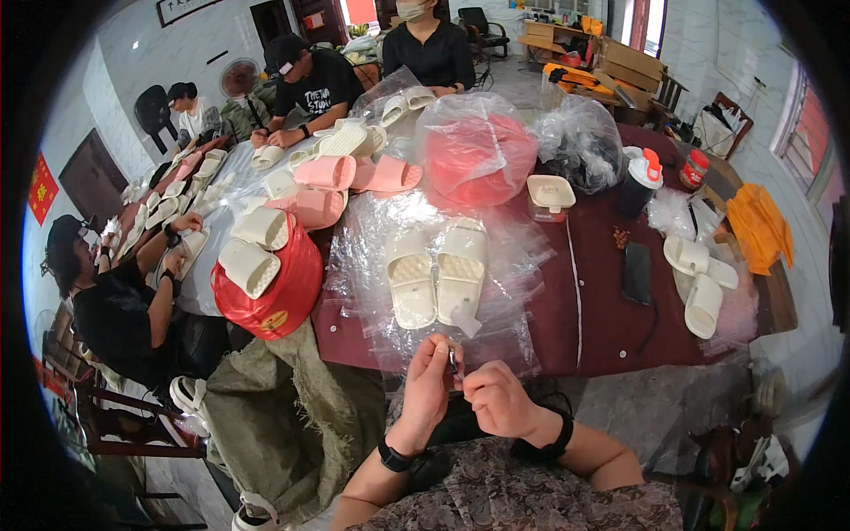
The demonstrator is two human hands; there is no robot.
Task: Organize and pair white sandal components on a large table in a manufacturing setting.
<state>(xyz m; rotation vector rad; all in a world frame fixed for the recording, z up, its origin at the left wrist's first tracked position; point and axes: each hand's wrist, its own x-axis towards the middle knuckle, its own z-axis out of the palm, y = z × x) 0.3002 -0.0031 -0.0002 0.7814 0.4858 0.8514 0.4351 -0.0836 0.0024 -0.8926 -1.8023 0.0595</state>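
Close to the table's front edge, my left hand [427, 389] pinches a small dark, shiny thing [454, 361] whose kind is too small to make out. My right hand [501, 400] is beside it, its fingers curled closed around the thing's near end; what they grip is hidden. Just beyond both hands lies a pair of cream slippers, the left slipper [412, 281] and the right slipper [462, 263], side by side with textured soles upward. A small translucent scrap [466, 320] rests at the right slipper's near end. Clear plastic bags [363, 265] spread flat beneath the pair.
Left stands a red bag [288, 296] topped with cream slippers [250, 267]; pink slippers [324, 173] lie beyond. A stuffed red bag [478, 155], tub [551, 196], tumbler [641, 181], phone [636, 273] and more slippers [702, 303] occupy the right. Several people work around the table.
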